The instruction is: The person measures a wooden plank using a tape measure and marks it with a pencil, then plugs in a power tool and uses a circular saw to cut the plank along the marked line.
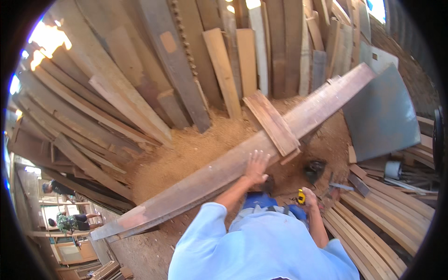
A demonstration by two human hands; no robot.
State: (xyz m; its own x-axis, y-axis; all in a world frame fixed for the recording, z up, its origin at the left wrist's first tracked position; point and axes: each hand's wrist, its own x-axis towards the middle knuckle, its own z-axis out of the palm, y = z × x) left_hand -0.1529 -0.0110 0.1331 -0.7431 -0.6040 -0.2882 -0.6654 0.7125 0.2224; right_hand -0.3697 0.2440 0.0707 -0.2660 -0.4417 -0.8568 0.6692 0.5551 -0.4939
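Observation:
My left hand [256,166] rests on a long wooden plank [210,175], its fingers stretched out and apart. The plank runs slantwise from the lower left to the upper right in front of me. Across it, a little beyond my left hand, lies a short reddish-brown board [273,122]. Low at my right side, my right hand [310,198] is closed around a yellow tape measure [301,196]. No drawn-out blade can be made out on it. Part of that hand's fingers is hidden behind the tape measure.
Many boards [221,70] lean upright along the far side above sawdust [200,149]. A grey-blue sheet [385,114] stands at the right, near stacked timber strips [368,233]. A dark bundle [315,169] lies beyond my right hand. Two people [70,221] are far off at left.

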